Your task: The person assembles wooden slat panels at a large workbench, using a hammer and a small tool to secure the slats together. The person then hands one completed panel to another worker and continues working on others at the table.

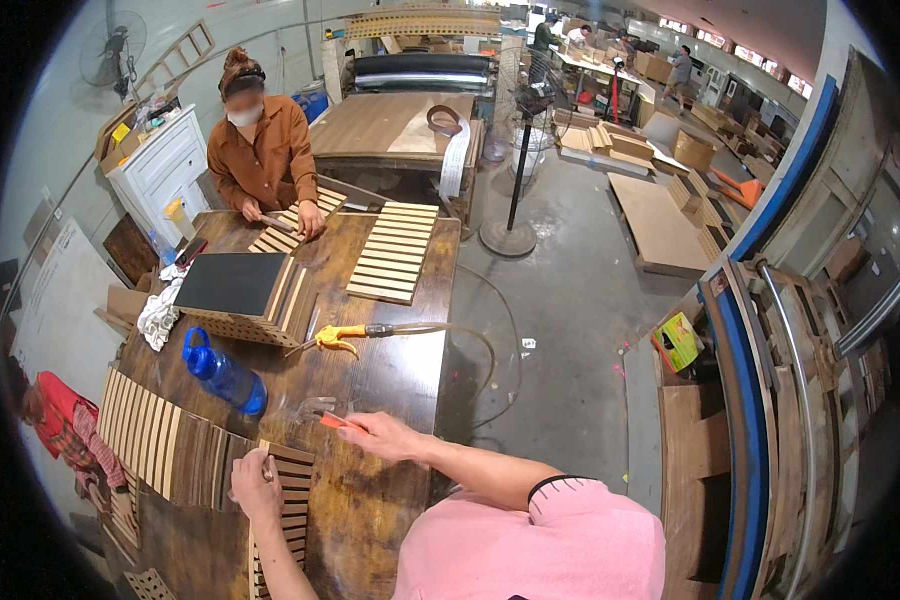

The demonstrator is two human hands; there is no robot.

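My right hand (382,437) is closed round the orange handle of a hammer (317,406), whose metal head hangs over the table, pointing left. Nearer me, a slatted wooden panel (295,492) lies on the brown wooden table (370,510). My left hand (257,484) is at the panel's left edge near its far end, fingers curled closed. Whatever sits between those fingers is too small to make out. Left of that hand stand upright stacked dark boards (205,460) and pale slatted panels (140,425).
A blue water bottle (225,375), a yellow air blow gun (338,338) with its hose, and a black-topped stack of panels (232,285) stand or lie beyond. Another slatted panel (394,252) lies far right. A co-worker in brown (265,150) handles a panel; another in red (70,430) works at left.
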